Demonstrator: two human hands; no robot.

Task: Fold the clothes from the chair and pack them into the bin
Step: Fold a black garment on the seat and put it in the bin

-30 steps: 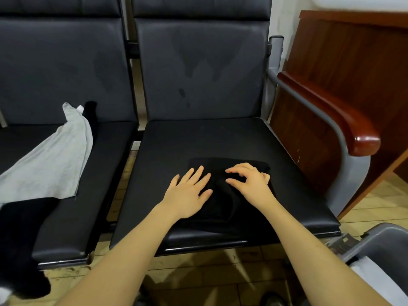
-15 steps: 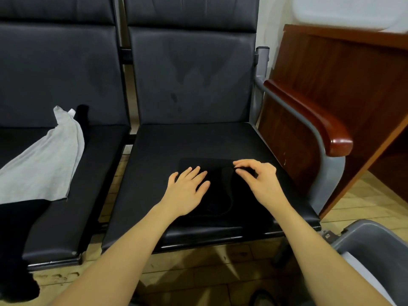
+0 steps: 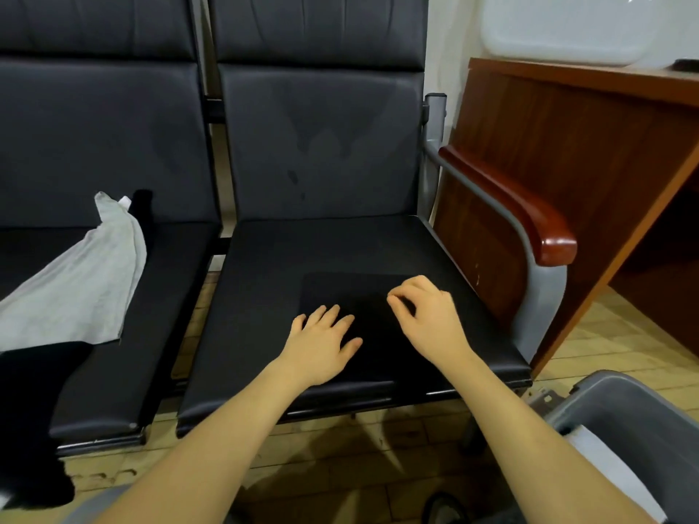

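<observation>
Head view: grey bin [image 3: 620, 406] (lower right) beside the chair [image 3: 287, 266].

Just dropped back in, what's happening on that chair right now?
A person is folding a black garment on the right-hand chair seat. The left hand lies flat on it with straight fingers, while the right hand hovers curled over its right part; whether it pinches the cloth is unclear. A light grey garment and another black one wait on the left seat. The grey bin sits at lower right.
</observation>
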